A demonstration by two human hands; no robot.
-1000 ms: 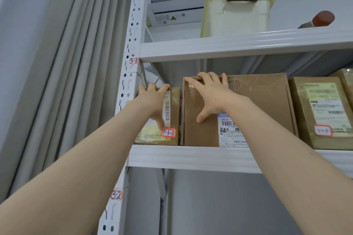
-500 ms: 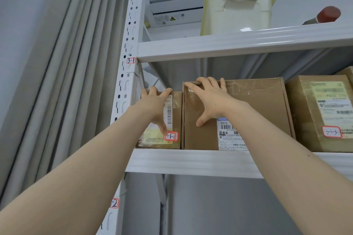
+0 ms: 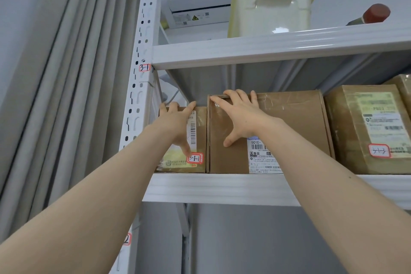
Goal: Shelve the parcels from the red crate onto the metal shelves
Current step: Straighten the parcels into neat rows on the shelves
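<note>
Left hand (image 3: pixel 178 127) gripping small parcel (image 3: pixel 200 131), right hand (image 3: pixel 242 118) cardboard box (image 3: pixel 300 131), beside 3-1 upright (image 3: pixel 144 29); liable to topple if tugged.

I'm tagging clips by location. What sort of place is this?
Probably a small parcel storeroom or pickup point: metal shelving with a numbered bay tag, and taped cardboard parcels bearing shipping labels and handwritten location stickers.

Room above small parcel (image 3: pixel 201 138); big box (image 3: pixel 295 111) tight beside.
</note>
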